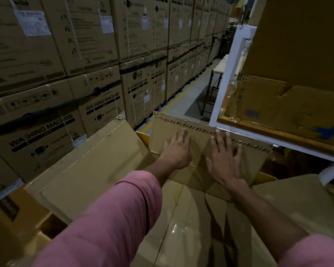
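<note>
You've got "WASHING MACHINE" in big black letters on the stacked boxes (41,130) to your left, plus "LG" on the box further down the row (141,87). The white stickers (34,23) and the marks along the flap (201,139) are too blurry to read.

Both hands (201,153) flat on cardboard flap (201,135)

Dim, warm light throughout; corners darken. Glare patch on the glossy tape (175,228) near bottom centre. Both hands' fingers motion-blurred. Wide-angle bending tilts the stacked cartons (96,54) at left. Far aisle soft, printing there unreadable.
</note>
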A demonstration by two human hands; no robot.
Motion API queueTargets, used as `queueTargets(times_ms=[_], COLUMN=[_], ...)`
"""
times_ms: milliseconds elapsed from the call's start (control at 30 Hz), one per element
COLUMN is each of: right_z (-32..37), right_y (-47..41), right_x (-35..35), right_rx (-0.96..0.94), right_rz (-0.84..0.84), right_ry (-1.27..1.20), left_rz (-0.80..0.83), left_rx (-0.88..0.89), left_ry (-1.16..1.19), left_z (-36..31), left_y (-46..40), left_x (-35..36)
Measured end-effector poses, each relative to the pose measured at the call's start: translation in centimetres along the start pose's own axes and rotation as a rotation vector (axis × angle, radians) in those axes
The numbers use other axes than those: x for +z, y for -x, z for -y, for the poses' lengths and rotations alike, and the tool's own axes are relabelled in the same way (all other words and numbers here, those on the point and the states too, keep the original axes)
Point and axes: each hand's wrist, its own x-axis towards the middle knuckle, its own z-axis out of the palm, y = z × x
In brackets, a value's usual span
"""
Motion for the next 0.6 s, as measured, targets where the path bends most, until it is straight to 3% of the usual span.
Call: queueTargets(times_ms=[367,600], right_z=[-2.0,-1.3], right_y=[-2.9,-1.3], right_x=[0.1,0.3], right_rx=[-0.037,-0.048], right_rz=[0.236,0.119], right_ry=[-0.012,0.047], left_rz=[0.110,0.151], left_rx=[-0.034,-0.058], left_ry=[0.097,0.082], left_z=[1.3,1.9], left_y=[-1.2,0.6], left_x=[6.3,7.5])
